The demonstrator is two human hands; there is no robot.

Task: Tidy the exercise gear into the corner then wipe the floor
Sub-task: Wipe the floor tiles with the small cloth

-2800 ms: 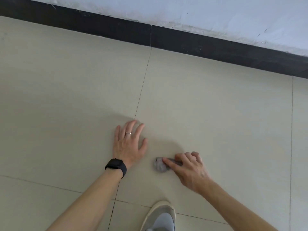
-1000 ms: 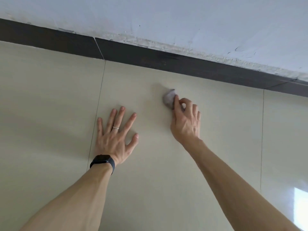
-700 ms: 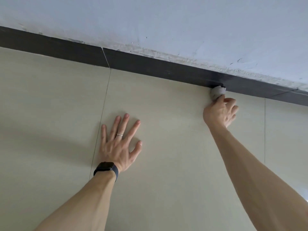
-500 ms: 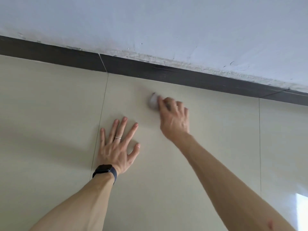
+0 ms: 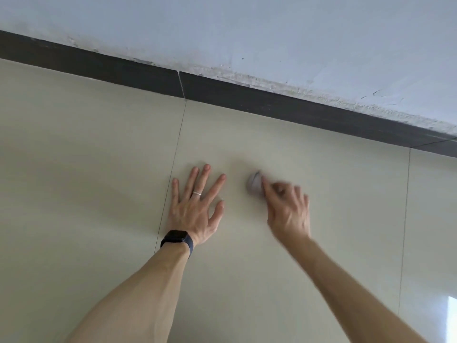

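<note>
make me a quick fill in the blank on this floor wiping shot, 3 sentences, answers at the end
1. The left hand lies flat on the floor with its fingers ____.
2. The right hand presses a small grey ____ against the floor tile.
3. The black watch sits on the ____ wrist.

Missing words: spread; wad; left

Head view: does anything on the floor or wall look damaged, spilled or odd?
No spill shows on the beige tiled floor. The white painted wall is rough and chipped just above the dark skirting strip, with small scuffs at right.
</note>
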